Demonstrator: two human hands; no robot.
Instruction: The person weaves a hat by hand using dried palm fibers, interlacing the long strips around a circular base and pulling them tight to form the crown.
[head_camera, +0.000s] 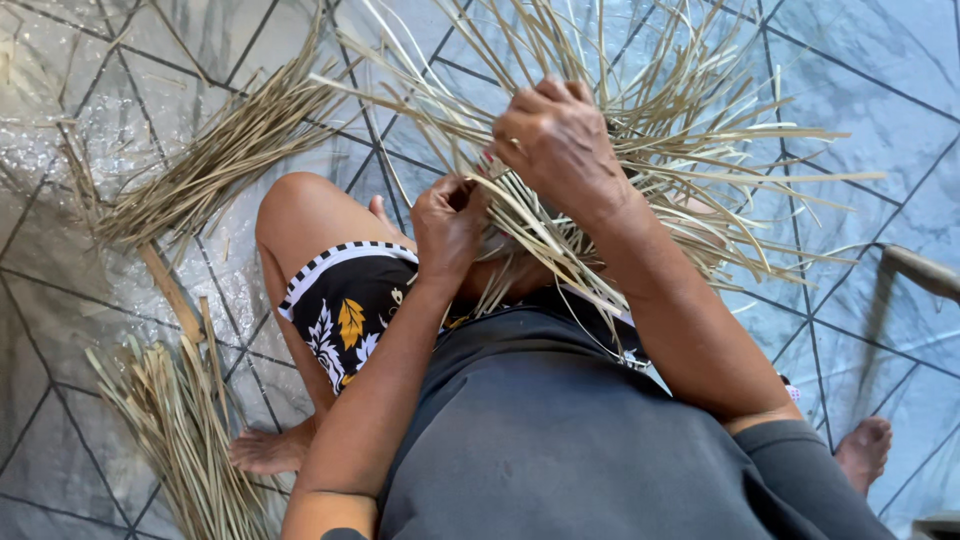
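At nine o'clock from our lap, two bundles of dry straw strips lie on the tiled floor (880, 110): one bundle (215, 160) up toward ten o'clock, another bundle (185, 430) down at eight o'clock beside our bare foot (265, 450). Both look untouched, so we judge much loose material is not yet worked in.

Moving right, our left hand (448, 225) is curled closed, pinching a few strips at the base of the woven piece (600, 150) held over our knee. Just to its right, at one o'clock, our right hand (560, 145) clamps down over the crossing strips, fingers wrapped around them.

That piece looks early in its making, as far as we can tell: only a small tight knot of interlaced strips sits under the hands, while long free ends fan out toward twelve and three o'clock. The strips are pale, flat, narrow and stiff, some bent at the tips.

At four o'clock our other foot (865, 450) rests on the floor.
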